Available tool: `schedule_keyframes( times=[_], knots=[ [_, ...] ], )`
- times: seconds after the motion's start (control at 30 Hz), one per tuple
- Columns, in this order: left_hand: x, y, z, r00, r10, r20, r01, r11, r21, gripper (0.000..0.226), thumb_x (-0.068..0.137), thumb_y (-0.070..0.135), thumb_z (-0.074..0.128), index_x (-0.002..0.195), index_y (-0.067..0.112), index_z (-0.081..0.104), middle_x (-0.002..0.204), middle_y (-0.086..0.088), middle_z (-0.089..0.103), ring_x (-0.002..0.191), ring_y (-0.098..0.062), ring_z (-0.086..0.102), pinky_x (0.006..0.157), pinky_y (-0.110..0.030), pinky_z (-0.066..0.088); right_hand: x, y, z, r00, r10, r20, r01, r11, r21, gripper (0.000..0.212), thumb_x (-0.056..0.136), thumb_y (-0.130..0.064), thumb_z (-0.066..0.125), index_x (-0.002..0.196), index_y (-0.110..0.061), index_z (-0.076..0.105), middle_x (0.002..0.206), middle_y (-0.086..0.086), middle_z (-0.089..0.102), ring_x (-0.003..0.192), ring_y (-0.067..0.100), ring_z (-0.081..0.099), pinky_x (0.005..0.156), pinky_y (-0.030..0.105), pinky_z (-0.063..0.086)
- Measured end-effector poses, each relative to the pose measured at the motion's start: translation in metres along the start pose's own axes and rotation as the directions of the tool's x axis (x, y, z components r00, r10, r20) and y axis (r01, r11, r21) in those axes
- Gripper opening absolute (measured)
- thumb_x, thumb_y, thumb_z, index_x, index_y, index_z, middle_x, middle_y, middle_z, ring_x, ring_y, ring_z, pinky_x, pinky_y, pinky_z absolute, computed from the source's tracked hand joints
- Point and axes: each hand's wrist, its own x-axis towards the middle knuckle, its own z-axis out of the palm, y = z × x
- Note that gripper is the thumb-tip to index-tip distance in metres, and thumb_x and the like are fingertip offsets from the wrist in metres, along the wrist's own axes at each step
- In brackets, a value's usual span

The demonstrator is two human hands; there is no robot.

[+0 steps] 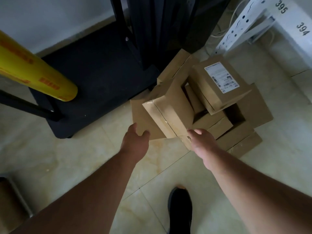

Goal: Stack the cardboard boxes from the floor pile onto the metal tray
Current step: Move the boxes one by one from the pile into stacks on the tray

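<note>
Cardboard box (168,114) gripped between both outstretched hands.

Both hands grip a taped cardboard box (168,114), left hand (135,141) and right hand (200,141). Behind it lies the floor pile (236,125).

Yellow film roll (38,71) at left, white numbered rack (263,22) top right, black shoe (180,206) below
</note>
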Motion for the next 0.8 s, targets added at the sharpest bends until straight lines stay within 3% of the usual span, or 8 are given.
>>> schedule_keyframes(
  times=[0.13, 0.23, 0.37, 0.47, 0.53, 0.67, 0.77, 0.8],
  knots=[
    [0.024, 0.024, 0.004, 0.981, 0.179, -0.069, -0.178, 0.984, 0.020, 0.062, 0.099, 0.035, 0.057, 0.158, 0.034, 0.037, 0.161, 0.001, 0.041, 0.143, -0.023, 0.047, 0.103, -0.036, 0.043, 0.020, -0.005, -0.003, 0.999, 0.042, 0.004, -0.042, 0.999, 0.013, 0.058, 0.103, -0.045, 0.049, 0.151, -0.013, 0.048, 0.154, 0.008, 0.052, 0.135, 0.030, 0.053, 0.096, 0.033, 0.039],
    [0.037, 0.042, 0.008, 0.958, 0.281, -0.065, -0.273, 0.956, 0.112, 0.066, 0.099, 0.033, 0.059, 0.159, 0.034, 0.032, 0.168, 0.006, 0.027, 0.152, -0.020, 0.032, 0.113, -0.036, 0.035, 0.034, -0.007, -0.003, 0.996, 0.088, -0.004, -0.088, 0.996, 0.027, 0.055, 0.101, -0.048, 0.049, 0.143, -0.014, 0.056, 0.143, 0.010, 0.061, 0.122, 0.032, 0.061, 0.101, 0.039, 0.047],
    [0.048, 0.054, 0.015, 0.931, 0.364, 0.041, -0.361, 0.892, 0.271, 0.075, 0.093, 0.017, 0.056, 0.159, 0.033, 0.025, 0.170, 0.007, 0.021, 0.152, -0.022, 0.028, 0.109, -0.037, 0.038, 0.046, -0.005, 0.003, 0.976, 0.212, 0.053, -0.219, 0.952, 0.216, 0.035, 0.102, -0.044, 0.053, 0.104, -0.010, 0.063, 0.121, 0.013, 0.067, 0.111, 0.031, 0.064, 0.104, 0.050, 0.053],
    [0.050, 0.056, 0.020, 0.934, 0.347, 0.088, -0.357, 0.890, 0.283, 0.076, 0.090, 0.018, 0.055, 0.159, 0.034, 0.026, 0.163, 0.006, 0.034, 0.141, -0.024, 0.042, 0.111, -0.044, 0.044, 0.046, -0.005, 0.006, 0.961, 0.253, 0.115, -0.277, 0.899, 0.338, 0.031, 0.105, -0.036, 0.053, 0.127, -0.018, 0.065, 0.142, 0.008, 0.059, 0.122, 0.026, 0.060, 0.103, 0.043, 0.055],
    [0.050, 0.057, 0.021, 0.938, 0.335, 0.083, -0.345, 0.891, 0.296, 0.074, 0.092, 0.020, 0.056, 0.159, 0.033, 0.028, 0.162, 0.007, 0.037, 0.141, -0.022, 0.042, 0.108, -0.038, 0.043, 0.045, -0.004, 0.008, 0.956, 0.260, 0.134, -0.292, 0.874, 0.388, 0.038, 0.108, -0.029, 0.049, 0.144, -0.020, 0.057, 0.149, 0.006, 0.053, 0.128, 0.024, 0.058, 0.102, 0.040, 0.055],
    [0.047, 0.058, 0.015, 0.938, 0.339, 0.068, -0.343, 0.891, 0.298, 0.067, 0.093, 0.021, 0.058, 0.156, 0.029, 0.037, 0.156, 0.006, 0.043, 0.137, -0.020, 0.044, 0.102, -0.032, 0.043, 0.041, -0.004, 0.008, 0.951, 0.284, 0.125, -0.310, 0.843, 0.440, 0.038, 0.107, -0.023, 0.048, 0.143, -0.016, 0.059, 0.119, 0.005, 0.063, 0.117, 0.023, 0.063, 0.101, 0.037, 0.055],
    [0.040, 0.057, 0.007, 0.940, 0.341, 0.029, -0.337, 0.911, 0.238, 0.060, 0.091, 0.024, 0.061, 0.148, 0.031, 0.046, 0.144, 0.006, 0.051, 0.127, -0.021, 0.051, 0.102, -0.038, 0.048, 0.034, -0.007, 0.007, 0.955, 0.281, 0.093, -0.292, 0.843, 0.452, 0.035, 0.107, -0.017, 0.044, 0.137, -0.011, 0.063, 0.120, 0.002, 0.063, 0.115, 0.022, 0.064, 0.104, 0.039, 0.055],
    [0.036, 0.056, 0.004, 0.942, 0.335, 0.010, -0.330, 0.921, 0.206, 0.056, 0.091, 0.025, 0.061, 0.146, 0.032, 0.049, 0.139, 0.007, 0.053, 0.122, -0.020, 0.053, 0.098, -0.036, 0.049, 0.033, -0.009, 0.007, 0.959, 0.273, 0.080, -0.279, 0.845, 0.456, 0.034, 0.107, -0.017, 0.045, 0.134, -0.009, 0.064, 0.097, 0.000, 0.047, 0.108, 0.020, 0.063, 0.105, 0.041, 0.054]
  ],
)
